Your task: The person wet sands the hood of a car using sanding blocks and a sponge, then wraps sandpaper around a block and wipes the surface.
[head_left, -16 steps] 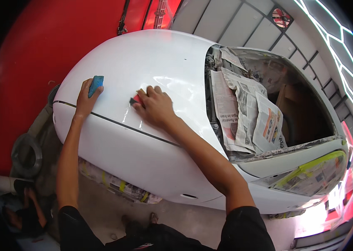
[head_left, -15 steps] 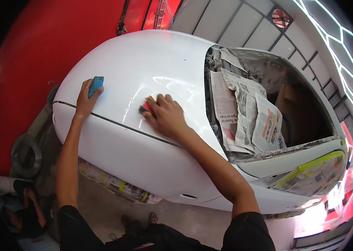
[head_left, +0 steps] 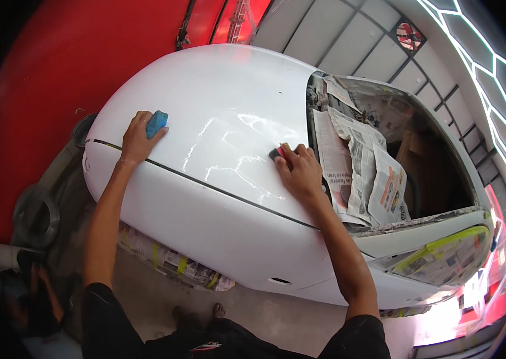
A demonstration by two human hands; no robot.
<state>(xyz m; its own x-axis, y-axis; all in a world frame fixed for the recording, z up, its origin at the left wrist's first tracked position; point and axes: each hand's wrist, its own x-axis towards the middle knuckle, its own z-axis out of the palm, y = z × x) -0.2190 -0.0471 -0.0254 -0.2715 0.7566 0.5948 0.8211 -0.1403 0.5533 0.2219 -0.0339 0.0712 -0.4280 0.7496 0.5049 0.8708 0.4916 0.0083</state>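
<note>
My left hand grips a blue sponge on the front left of a white car hood, near the dark panel seam. My right hand is closed on a small red, black and tan block, pressed to the hood near its windscreen edge. Thin shiny wet streaks spread over the hood between my hands. Beside my right hand, overlapping newspaper sheets cover the gap at the base of the windscreen opening.
A red wall stands behind the car. A round tube-like ring lies at left. Another person's arm shows at lower left. The car's side window is masked with paper and yellow tape. Grey floor lies below.
My right hand has moved right with its block, toward the windscreen edge, leaving more wet streaks visible. My left hand still grips the sponge; the view has shifted slightly.
</note>
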